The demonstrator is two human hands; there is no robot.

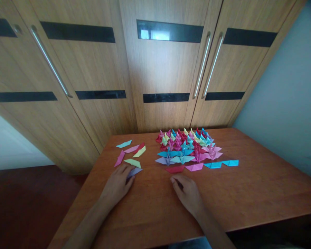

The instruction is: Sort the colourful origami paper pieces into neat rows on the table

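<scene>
My left hand (118, 183) is over a purple folded paper piece (135, 172), its fingers on top and the thumb at the near edge, partly covering it. Just beyond those fingers lies a pale green folded piece (133, 162). My right hand (186, 189) rests on the table, fingers curled in against the thumb, and nothing shows in it. In front of it is a red folded piece (175, 169), first in a row with a pink piece (194, 167) and two blue ones (213, 165). Behind this row stand many-coloured origami cranes (182, 147), packed closely together.
More folded pieces lie at the table's left: light blue (124, 144), magenta (119, 158), pink (131, 149), and a yellow one (140, 151) by a red one. The wooden table (248, 193) backs against a wardrobe (166, 65) with metal handles. A pale wall (282, 103) stands right.
</scene>
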